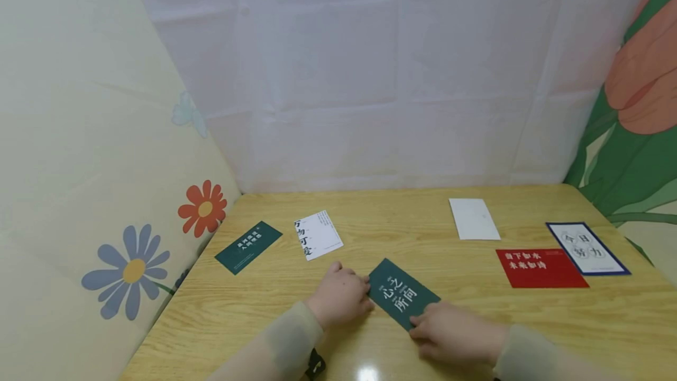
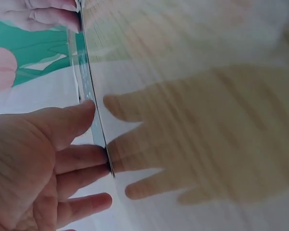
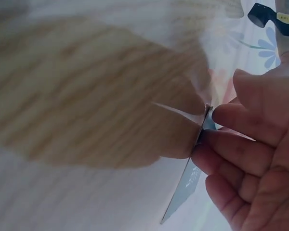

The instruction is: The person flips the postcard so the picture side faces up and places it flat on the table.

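A dark green card (image 1: 403, 291) with white characters lies on the table between both hands. My left hand (image 1: 342, 296) touches its left edge with the fingertips; in the left wrist view the hand (image 2: 43, 159) has its thumb beside the card's edge and the fingers fairly straight. At the card's lower right corner, the fingertips of my right hand (image 1: 455, 332) rest against the edge. The right wrist view shows the thumb of that hand (image 3: 260, 149) apart from the card, with the fingers slightly bent. The card (image 3: 185, 185) appears edge-on there.
Another green card (image 1: 248, 247) and a white card with black characters (image 1: 319, 235) lie at the left. Toward the right are a blank white card (image 1: 474, 219), a red card (image 1: 542, 269) and a blue-bordered card (image 1: 587, 249). The wooden table (image 1: 264, 316) is glossy and reflects the hands.
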